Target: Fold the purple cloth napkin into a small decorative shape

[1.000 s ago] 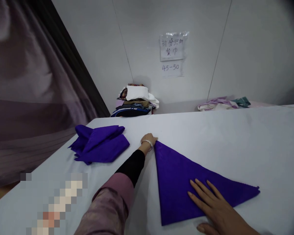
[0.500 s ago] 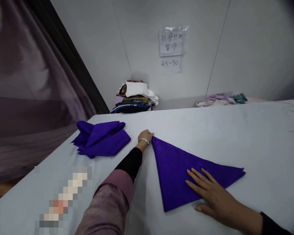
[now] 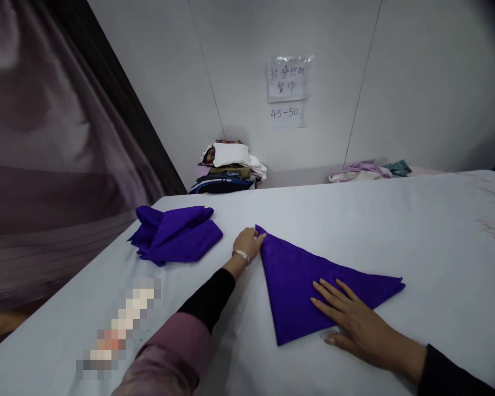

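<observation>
A purple cloth napkin point(image 3: 297, 286), folded into a triangle, lies on the white-covered table point(image 3: 445, 253). My left hand point(image 3: 248, 243), with a silver bangle at the wrist, pinches the napkin's far left edge just below its top corner. That corner pokes out past the fingers. Flat on the napkin's right half rests my right hand point(image 3: 350, 319), its fingers spread, the thumb on the tablecloth below the edge. The napkin's layered right point extends beyond the right hand.
To the left lies a loosely bunched purple cloth point(image 3: 177, 236). A blurred-out patch point(image 3: 124, 324) covers something at the front left. Behind the table are a stack of folded clothes point(image 3: 229, 168) and some crumpled fabric point(image 3: 367, 170). A handwritten sign point(image 3: 286, 82) hangs on the wall; a curtain point(image 3: 58, 137) hangs at left.
My left hand has shifted its grip slightly down from the napkin's top corner, which now shows above the fingers. My right hand stays flat on the cloth. The view has tilted a little.
</observation>
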`<action>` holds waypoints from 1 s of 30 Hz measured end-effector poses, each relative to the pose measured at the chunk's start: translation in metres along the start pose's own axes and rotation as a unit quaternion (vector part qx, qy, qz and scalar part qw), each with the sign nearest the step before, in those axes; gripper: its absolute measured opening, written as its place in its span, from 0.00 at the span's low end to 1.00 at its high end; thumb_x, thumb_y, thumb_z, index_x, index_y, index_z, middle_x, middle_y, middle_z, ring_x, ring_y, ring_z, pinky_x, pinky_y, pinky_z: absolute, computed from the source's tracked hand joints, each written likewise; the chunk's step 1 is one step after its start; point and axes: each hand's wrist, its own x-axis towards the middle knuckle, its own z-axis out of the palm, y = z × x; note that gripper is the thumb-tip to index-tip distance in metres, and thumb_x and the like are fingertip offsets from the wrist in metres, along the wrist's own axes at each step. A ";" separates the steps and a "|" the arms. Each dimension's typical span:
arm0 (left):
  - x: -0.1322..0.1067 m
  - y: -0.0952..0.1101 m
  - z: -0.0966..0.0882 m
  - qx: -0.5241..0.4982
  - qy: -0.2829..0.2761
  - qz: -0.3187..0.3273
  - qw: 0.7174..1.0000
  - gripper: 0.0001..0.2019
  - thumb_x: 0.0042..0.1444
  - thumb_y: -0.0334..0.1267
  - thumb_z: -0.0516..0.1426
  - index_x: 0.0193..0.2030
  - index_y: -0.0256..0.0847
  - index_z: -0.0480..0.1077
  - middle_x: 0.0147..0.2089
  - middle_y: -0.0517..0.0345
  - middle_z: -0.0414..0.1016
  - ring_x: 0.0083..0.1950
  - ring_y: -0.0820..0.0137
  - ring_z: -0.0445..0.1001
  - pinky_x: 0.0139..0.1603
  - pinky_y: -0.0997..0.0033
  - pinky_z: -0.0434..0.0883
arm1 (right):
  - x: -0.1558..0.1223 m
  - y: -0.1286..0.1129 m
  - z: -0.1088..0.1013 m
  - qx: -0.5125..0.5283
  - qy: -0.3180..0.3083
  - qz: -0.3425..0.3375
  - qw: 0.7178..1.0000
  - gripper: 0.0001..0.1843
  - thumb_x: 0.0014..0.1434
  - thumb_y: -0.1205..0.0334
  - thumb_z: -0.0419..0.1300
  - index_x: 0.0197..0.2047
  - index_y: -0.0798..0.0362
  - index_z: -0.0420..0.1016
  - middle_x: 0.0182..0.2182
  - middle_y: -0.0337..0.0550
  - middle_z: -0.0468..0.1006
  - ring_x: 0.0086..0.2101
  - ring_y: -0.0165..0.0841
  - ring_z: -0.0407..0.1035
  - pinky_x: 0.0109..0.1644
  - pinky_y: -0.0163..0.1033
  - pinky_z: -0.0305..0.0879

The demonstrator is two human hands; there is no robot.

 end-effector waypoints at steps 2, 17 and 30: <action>-0.037 0.017 0.006 -0.002 0.003 0.071 0.997 0.19 0.57 0.52 0.50 0.48 0.42 0.67 0.52 0.52 0.71 0.55 0.63 0.66 0.55 0.64 0.61 | 0.000 0.000 0.001 -0.004 0.004 0.000 1.000 0.34 0.62 0.44 0.48 0.66 0.41 0.41 0.66 0.43 0.40 0.64 0.44 0.37 0.63 0.59 0.33; -0.105 0.045 0.050 0.093 -0.052 0.215 0.971 0.33 0.58 0.57 0.43 0.65 0.40 0.50 0.69 0.49 0.46 0.69 0.58 0.40 0.66 0.49 0.43 | 0.011 -0.023 -0.015 0.004 0.005 0.030 1.000 0.39 0.59 0.37 0.45 0.67 0.50 0.43 0.66 0.53 0.39 0.64 0.43 0.31 0.63 0.58 0.26; -0.100 0.047 0.053 0.120 -0.044 0.205 0.970 0.35 0.58 0.60 0.40 0.65 0.37 0.51 0.69 0.51 0.46 0.69 0.58 0.41 0.66 0.49 0.42 | -0.048 0.019 -0.019 -0.058 0.034 0.197 0.978 0.40 0.61 0.37 0.38 0.67 0.55 0.44 0.66 0.54 0.39 0.64 0.43 0.33 0.63 0.57 0.29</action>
